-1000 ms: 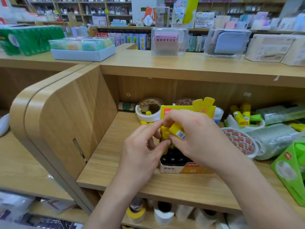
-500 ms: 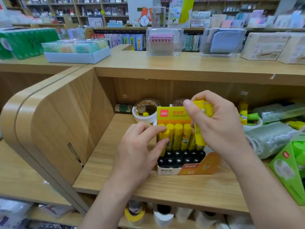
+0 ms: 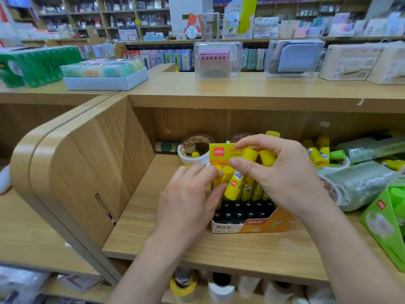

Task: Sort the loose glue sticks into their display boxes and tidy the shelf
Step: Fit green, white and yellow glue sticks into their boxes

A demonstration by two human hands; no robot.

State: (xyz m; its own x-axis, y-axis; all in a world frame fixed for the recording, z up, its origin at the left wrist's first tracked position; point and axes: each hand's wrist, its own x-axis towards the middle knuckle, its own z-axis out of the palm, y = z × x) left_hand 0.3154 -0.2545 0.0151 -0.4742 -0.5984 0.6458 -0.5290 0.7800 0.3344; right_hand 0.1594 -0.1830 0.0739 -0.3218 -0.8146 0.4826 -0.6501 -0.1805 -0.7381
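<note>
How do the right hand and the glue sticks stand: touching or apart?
Touching. The head view shows the right hand pinching glue sticks between thumb and fingers.

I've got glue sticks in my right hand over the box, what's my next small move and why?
Probably straighten the tilted stick and lower it into an empty front slot. Your right hand pinches it just above the box, and your left hand is at the back row.

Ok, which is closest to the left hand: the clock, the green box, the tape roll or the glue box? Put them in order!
1. Glue box, right beside the left hand.
2. Tape roll, just behind.
3. Green box, far right.
4. Clock, far back.
</note>
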